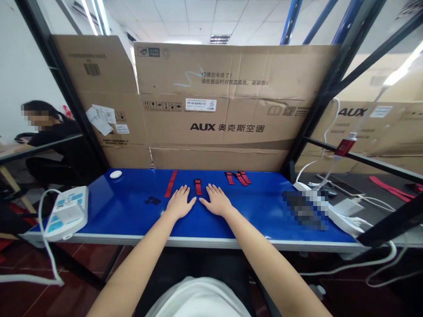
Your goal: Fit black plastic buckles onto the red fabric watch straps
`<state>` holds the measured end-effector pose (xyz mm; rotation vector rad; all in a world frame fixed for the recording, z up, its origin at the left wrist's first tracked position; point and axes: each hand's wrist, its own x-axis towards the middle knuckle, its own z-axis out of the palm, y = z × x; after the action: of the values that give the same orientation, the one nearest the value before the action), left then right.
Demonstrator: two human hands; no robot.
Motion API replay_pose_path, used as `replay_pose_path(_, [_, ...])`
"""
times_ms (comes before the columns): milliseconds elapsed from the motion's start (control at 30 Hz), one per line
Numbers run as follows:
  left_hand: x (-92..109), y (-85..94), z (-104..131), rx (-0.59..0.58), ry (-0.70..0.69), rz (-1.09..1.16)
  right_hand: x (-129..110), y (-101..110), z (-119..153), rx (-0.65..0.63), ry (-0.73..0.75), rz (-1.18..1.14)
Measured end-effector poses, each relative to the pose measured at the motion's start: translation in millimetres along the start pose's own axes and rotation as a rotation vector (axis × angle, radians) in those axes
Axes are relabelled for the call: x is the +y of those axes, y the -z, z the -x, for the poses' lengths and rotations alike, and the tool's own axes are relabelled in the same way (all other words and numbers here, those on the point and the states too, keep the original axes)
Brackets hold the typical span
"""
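On the blue table (132, 220), my left hand (179, 203) lies flat with its fingers apart and nothing in it. My right hand (216, 200) rests flat beside it, also holding nothing. Between and just beyond the fingertips is a short red strap (198, 187) with a black buckle. A longer red strip (171, 184) lies to the left, near my left fingertips. Black buckle pieces (153, 200) sit left of my left hand. Further back on the right are a red strap with a black end (229, 178) and overlapping red straps (242, 178).
A white power strip (68, 213) sits at the left edge, another (340, 220) at the right with cables. A round white object (116, 174) lies back left. Cardboard (214, 149) stands behind the table. A seated person (62, 127) is at far left.
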<state>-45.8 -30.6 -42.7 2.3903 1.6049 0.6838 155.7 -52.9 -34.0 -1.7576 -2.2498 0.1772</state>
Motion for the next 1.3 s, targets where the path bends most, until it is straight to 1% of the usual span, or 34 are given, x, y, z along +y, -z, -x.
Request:
replay_pose_path(333, [6.6, 5.2, 1.8, -0.067, 0.017, -0.189, -0.4, 0.0, 0.1, -0.017, -0.008, 0.009])
replay_pose_path(667, [4.9, 3.4, 1.2, -0.046, 0.006, -0.184, -0.1, -0.5, -0.4, -0.022, -0.013, 0.008])
replay_pose_path(1133, [8.8, 7.0, 2.2, -0.084, 0.02, -0.205, 0.6, -2.6, -1.0, 0.004, -0.004, 0.015])
replay_pose_path(1200, [9.9, 6.8, 3.3, -0.063, 0.035, -0.214, 0.1, -2.3, 0.7, 0.032, 0.003, 0.019])
replay_pose_path(1233, [10.6, 6.7, 4.0, -0.035, 0.053, -0.225, -0.2, -2.0, 1.9, 0.056, 0.02, 0.022])
replay_pose_path(1300, [12.0, 6.7, 5.6, 0.051, 0.116, -0.271, -1.1, -1.1, 4.5, 0.114, 0.106, 0.039])
